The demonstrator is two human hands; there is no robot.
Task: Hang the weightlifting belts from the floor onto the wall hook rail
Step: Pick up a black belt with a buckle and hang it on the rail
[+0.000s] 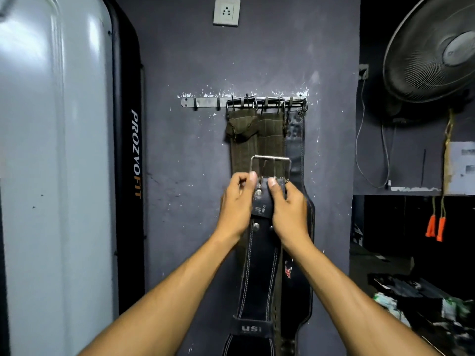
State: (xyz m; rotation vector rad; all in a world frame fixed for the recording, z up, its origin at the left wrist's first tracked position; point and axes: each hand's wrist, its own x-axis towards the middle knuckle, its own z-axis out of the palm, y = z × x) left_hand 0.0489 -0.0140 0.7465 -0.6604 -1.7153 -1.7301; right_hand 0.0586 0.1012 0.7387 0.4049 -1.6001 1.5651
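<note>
A metal hook rail (205,102) is fixed to the dark wall at chest height. Two olive canvas belts (267,134) and a black leather belt (298,150) hang from its right half. I hold another black leather belt (257,273), marked USI, upright in front of them. Its steel buckle (270,165) points up, well below the rail. My left hand (236,204) grips the belt's left edge just under the buckle. My right hand (288,206) grips the right edge at the same height. The belt's lower end runs out of the bottom of the frame.
A tall grey and black machine cover marked PROZVOFIT (136,152) stands close on the left. A wall fan (434,47) sticks out at the upper right. Orange-handled ropes (435,227) hang at the right. A socket (226,12) sits above the rail. Clutter lies on the floor at the lower right.
</note>
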